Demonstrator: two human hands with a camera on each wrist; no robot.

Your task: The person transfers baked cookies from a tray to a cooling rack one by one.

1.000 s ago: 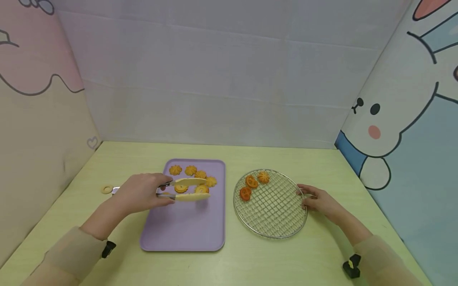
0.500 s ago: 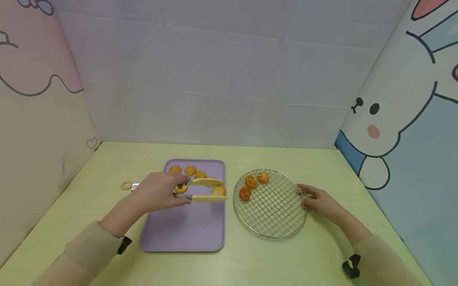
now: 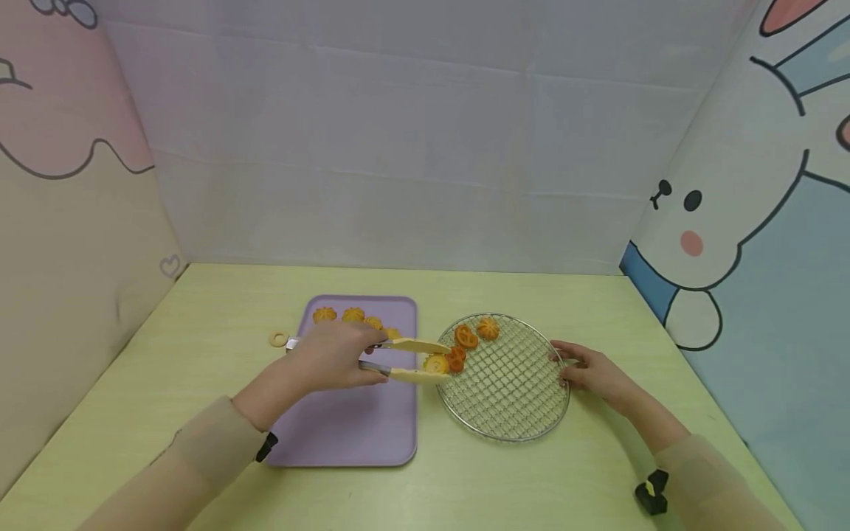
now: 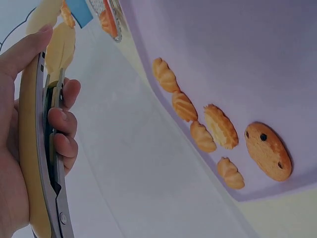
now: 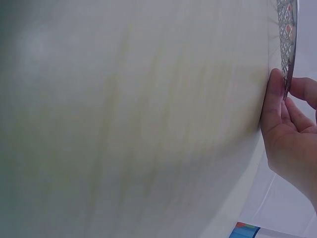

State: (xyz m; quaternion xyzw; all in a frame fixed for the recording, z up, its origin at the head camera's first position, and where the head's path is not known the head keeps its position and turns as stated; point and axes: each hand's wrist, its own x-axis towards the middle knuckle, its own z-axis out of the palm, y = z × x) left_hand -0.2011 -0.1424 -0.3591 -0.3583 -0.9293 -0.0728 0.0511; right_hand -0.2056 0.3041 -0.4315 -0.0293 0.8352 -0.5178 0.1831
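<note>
My left hand [image 3: 332,358] grips a pair of tongs [image 3: 418,377] with cream-coloured tips. Between those tips sits a yellow cookie [image 3: 434,364], held over the left rim of a round wire rack [image 3: 514,402]. Fingers and thumb wrap the metal handles of the tongs in the left wrist view. On the rack's far left lie two orange cookies [image 3: 466,337] and a golden one [image 3: 488,329]. My right hand [image 3: 594,372] pinches the rack's right rim; in the right wrist view, the thumb and fingers meet at the metal edge [image 5: 291,62].
A purple tray [image 3: 345,435] lies left of the rack, partly under my left arm. Several shell-shaped cookies [image 4: 183,105], a flower-shaped cookie [image 4: 220,126] and an oval one with dark spots [image 4: 268,151] lie on it. Printed walls enclose the pale table [image 3: 478,487].
My left hand has moved right with the tongs, carrying the yellow cookie from above the tray to the rack's left rim. The right hand and the rack stay put.
</note>
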